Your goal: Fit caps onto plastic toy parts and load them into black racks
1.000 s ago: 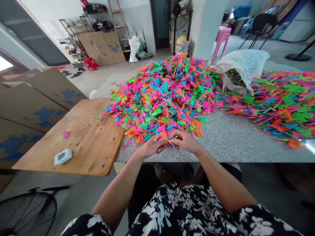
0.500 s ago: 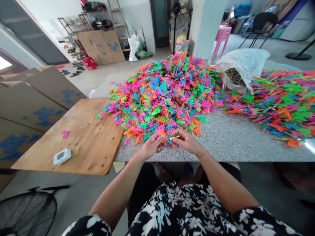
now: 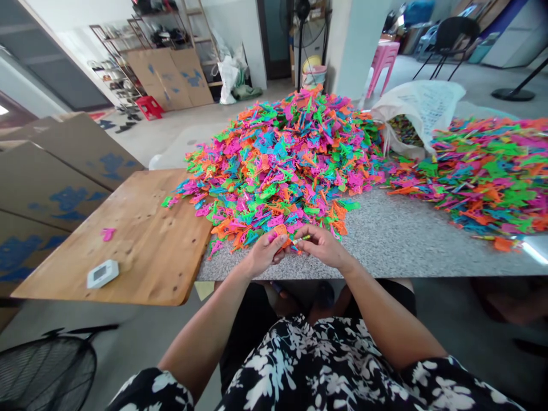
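Note:
My left hand (image 3: 268,249) is closed around an orange plastic piece (image 3: 280,230) with a perforated flat face. Close by on the right, my right hand (image 3: 319,245) pinches a thin yellow-green stick (image 3: 303,238) with a pale end, pointing toward the orange piece. Whether the stick touches that piece I cannot tell. Both hands are at the front edge of a large heap of small plastic pieces (image 3: 282,165) in pink, orange, green and blue, on a speckled grey tabletop (image 3: 385,245).
To the right lies a second heap of coloured pieces (image 3: 492,177) with a white sack (image 3: 428,108) behind it. A wooden board (image 3: 145,245) on the left bears a white device (image 3: 103,274) and a pink piece (image 3: 108,233). Cardboard boxes (image 3: 55,177) stand beyond it.
The view has shifted slightly, so the surroundings sit a little further left. My hands keep nearly the same pose, with the stick and the orange piece slightly closer together.

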Demonstrator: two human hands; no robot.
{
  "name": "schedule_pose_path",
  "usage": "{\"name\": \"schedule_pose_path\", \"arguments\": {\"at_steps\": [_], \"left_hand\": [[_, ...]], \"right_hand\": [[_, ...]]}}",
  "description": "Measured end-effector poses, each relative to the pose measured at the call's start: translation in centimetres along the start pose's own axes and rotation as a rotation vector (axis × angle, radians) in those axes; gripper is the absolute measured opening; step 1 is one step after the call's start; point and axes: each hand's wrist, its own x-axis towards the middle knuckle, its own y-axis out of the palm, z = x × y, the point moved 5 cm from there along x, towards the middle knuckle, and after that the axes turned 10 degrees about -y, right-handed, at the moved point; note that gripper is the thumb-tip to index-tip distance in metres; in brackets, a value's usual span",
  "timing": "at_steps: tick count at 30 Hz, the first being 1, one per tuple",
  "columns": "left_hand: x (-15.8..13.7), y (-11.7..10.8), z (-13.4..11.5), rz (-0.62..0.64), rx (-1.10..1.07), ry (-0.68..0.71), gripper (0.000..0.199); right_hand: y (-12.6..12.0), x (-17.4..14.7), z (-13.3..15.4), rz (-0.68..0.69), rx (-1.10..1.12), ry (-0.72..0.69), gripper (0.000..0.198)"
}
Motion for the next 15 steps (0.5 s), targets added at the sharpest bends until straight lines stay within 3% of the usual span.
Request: {"name": "schedule_pose_path", "arguments": {"at_steps": [7, 12, 15], "left_hand": [[0.1, 0.1, -0.1, 0.034, 0.016, -0.02, 0.048], [0.1, 0.9, 0.0, 0.169, 0.148, -0.093, 0.05], [0.6, 1.5, 0.3, 0.134, 0.2, -0.123, 0.053]], "right_hand": [[-0.4, -0.2, 0.1, -0.018, 0.009, -0.006, 0.023], [-0.1, -0.3, 0.4, 0.024, 0.031, 0.02, 0.021], [-0.2, -0.3, -0.2, 0.011, 0.026, 0.035, 0.024]]}}
